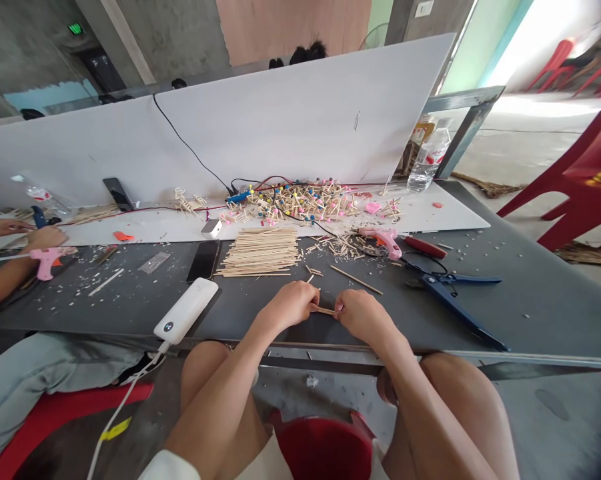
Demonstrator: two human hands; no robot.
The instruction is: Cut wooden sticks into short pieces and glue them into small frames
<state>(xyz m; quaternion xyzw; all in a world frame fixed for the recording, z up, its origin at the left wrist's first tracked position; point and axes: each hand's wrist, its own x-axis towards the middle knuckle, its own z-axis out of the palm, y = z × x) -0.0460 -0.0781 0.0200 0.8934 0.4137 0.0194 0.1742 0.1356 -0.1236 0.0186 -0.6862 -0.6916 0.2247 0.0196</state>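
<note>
Near the table's front edge, a short length of thin wooden stick (325, 311) spans the gap between my two hands. My left hand (295, 301) is closed on its left end, and my right hand (356, 312) pinches the right end. Just beyond lies a neat stack of long wooden sticks (260, 252). One loose stick (356, 280) rests behind my right hand, and a few short cut pieces (314, 271) lie behind my left hand. My fingers hide the stick's ends.
Blue-handled cutters (455, 300), a pink glue gun (389, 243) and red-handled pliers (424, 247) lie to the right. A white power bank (186, 311) and dark phone (203, 261) are left. Behind is a heap of stick pieces with coloured balls (300, 200). A co-worker's hands (47, 237) are far left.
</note>
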